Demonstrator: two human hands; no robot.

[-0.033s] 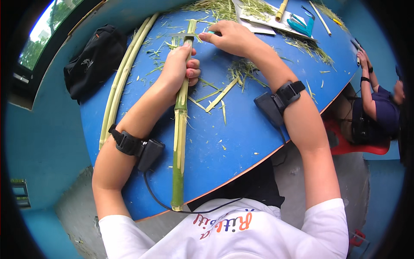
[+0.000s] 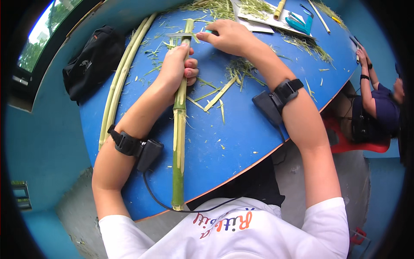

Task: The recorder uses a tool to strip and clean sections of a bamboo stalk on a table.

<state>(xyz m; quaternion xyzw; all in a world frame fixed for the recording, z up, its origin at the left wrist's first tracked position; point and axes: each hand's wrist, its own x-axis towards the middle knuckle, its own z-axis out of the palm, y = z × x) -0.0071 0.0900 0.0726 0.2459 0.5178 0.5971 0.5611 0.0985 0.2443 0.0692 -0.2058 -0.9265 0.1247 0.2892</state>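
A green bamboo stalk (image 2: 178,159) lies lengthwise in front of me, its near end at the table edge by my shirt. Pale stripped patches run along its upper part. My left hand (image 2: 176,64) is wrapped round it near the far end. Just beyond my left thumb, the thin metal blade of a knife (image 2: 176,34) crosses the stalk. To the right of the stalk, my right hand (image 2: 228,38) is closed round the knife's turquoise handle, mostly hidden by the fingers.
Shavings (image 2: 243,71) litter the blue table (image 2: 224,151). Two long bamboo poles (image 2: 116,88) and a black bag (image 2: 92,64) lie left. At the far right are a turquoise tool (image 2: 299,22) and a short bamboo piece (image 2: 279,9). Another person (image 2: 375,105) works at the right edge.
The far end of the bamboo stalk and my left hand have shifted very slightly left. The knife has moved slightly left with them, its blade showing a little more broadly.
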